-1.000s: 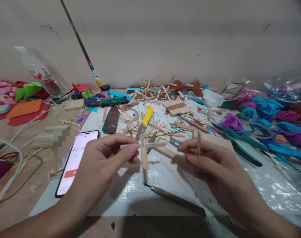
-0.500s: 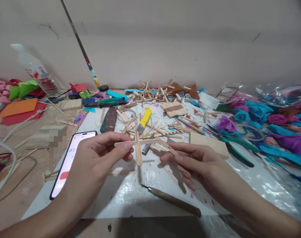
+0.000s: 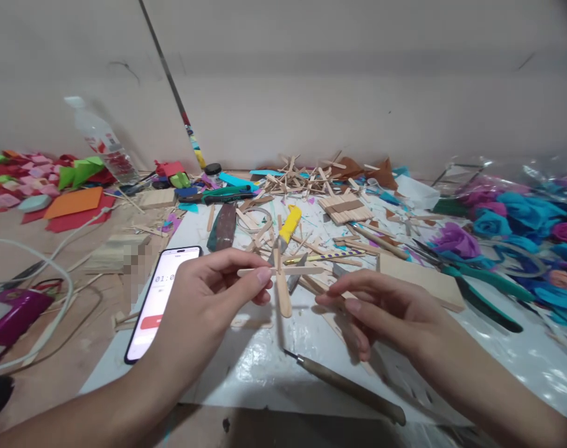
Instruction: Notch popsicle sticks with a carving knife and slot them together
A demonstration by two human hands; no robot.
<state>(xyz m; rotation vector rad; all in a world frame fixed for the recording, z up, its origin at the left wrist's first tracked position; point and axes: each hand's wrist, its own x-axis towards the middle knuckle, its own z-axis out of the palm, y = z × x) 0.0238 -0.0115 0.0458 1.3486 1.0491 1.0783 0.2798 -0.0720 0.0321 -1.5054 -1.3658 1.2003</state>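
Observation:
My left hand is closed in a pinch on a small cross of wooden craft sticks. One thin stick runs sideways from the fingertips. A round-ended stick crosses it, pointing down toward me. To its right, my right hand hovers with fingers apart and slightly curled; I see no piece held in it. Below the cross, a carving tool with a wooden handle lies on the white board. Behind it are a yellow box cutter and a patterned pencil.
A phone lies left of my left hand. Loose sticks are heaped at the back, near a banded stick bundle. Green-handled pliers, a wood block and paper flowers lie right. A bottle leans behind.
The view has turned left, so everything sits farther right in the picture. The stick seen at my right fingertips earlier no longer shows there. My left hand keeps its pinch on the cross.

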